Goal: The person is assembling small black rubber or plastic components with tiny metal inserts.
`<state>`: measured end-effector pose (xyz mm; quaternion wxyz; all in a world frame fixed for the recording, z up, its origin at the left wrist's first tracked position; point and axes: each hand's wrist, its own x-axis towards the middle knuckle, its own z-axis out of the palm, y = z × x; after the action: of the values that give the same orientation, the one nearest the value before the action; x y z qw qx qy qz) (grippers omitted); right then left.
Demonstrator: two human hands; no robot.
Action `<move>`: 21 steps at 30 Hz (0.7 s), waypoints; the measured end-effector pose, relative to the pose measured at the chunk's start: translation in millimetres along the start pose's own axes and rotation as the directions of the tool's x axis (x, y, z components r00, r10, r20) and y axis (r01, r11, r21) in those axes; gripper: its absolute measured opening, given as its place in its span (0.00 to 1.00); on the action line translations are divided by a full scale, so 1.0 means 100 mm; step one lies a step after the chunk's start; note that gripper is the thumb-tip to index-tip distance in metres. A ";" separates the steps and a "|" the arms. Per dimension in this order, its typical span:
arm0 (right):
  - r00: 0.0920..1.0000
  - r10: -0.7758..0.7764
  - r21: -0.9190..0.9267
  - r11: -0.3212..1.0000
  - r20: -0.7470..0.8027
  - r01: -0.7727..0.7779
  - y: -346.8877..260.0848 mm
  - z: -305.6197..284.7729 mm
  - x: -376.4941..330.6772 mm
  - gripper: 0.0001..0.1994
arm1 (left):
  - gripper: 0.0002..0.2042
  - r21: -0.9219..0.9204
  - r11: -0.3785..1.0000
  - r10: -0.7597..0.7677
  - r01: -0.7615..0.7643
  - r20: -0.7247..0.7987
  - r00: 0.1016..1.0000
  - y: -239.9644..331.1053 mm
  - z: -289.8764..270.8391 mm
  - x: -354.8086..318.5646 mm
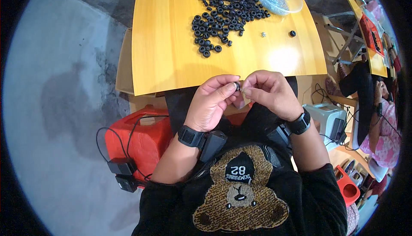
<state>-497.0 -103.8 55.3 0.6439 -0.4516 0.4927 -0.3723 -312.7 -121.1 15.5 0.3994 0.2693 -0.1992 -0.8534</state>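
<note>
My left hand [208, 105] pinches a small black ring [237, 86] between thumb and forefinger, just off the table's near edge. My right hand [274, 94] is closed in a pinch right beside the ring; what its fingertips hold, if anything, is too small to make out. On the yellow wooden table [167, 47] ahead lies a loose heap of similar black rings [225, 19]. A clear plastic bowl [296, 5] at the heap's right contains many small silvery pieces [274, 2].
A single black ring [292, 33] and a few silvery bits [263, 34] lie apart on the table's right. Red stool [139, 137] at my left, pale stool [326, 120] at my right, with cables. Another person [382, 124] sits at a table far right.
</note>
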 end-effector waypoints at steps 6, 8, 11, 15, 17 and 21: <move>1.000 -0.001 -0.013 1.000 -0.009 0.001 0.03 0.02 -0.09 0.06 | 0.10 -0.001 1.000 -0.007 0.007 0.080 0.997 -0.01 0.06 -0.08; 1.000 -0.003 -0.014 1.000 -0.018 0.003 0.03 0.03 -0.12 0.06 | 0.10 0.000 1.000 0.005 -0.005 0.049 0.999 -0.02 0.05 -0.11; 0.998 -0.046 -0.072 0.996 -0.049 0.042 0.09 0.05 -0.13 0.07 | 0.10 0.005 1.000 0.005 -0.005 0.050 0.999 -0.04 0.06 -0.14; 0.996 -0.064 -0.091 0.994 -0.065 0.058 0.09 0.08 -0.15 0.07 | 0.10 0.017 1.000 0.012 -0.012 0.002 1.000 -0.07 0.03 -0.16; 0.994 -0.082 -0.127 0.989 -0.069 0.073 0.08 0.10 -0.15 0.07 | 0.11 -0.009 1.000 0.006 -0.006 -0.001 1.000 -0.07 0.03 -0.18; 0.993 -0.084 -0.103 0.992 -0.080 0.075 0.09 0.13 -0.14 0.07 | 0.11 -0.010 1.000 0.007 -0.007 -0.001 1.000 -0.08 0.04 -0.18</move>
<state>-487.2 -84.8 52.4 0.5839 -0.4864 0.5190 -0.3913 -310.0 -101.4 19.7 0.4040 0.2671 -0.1958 -0.8527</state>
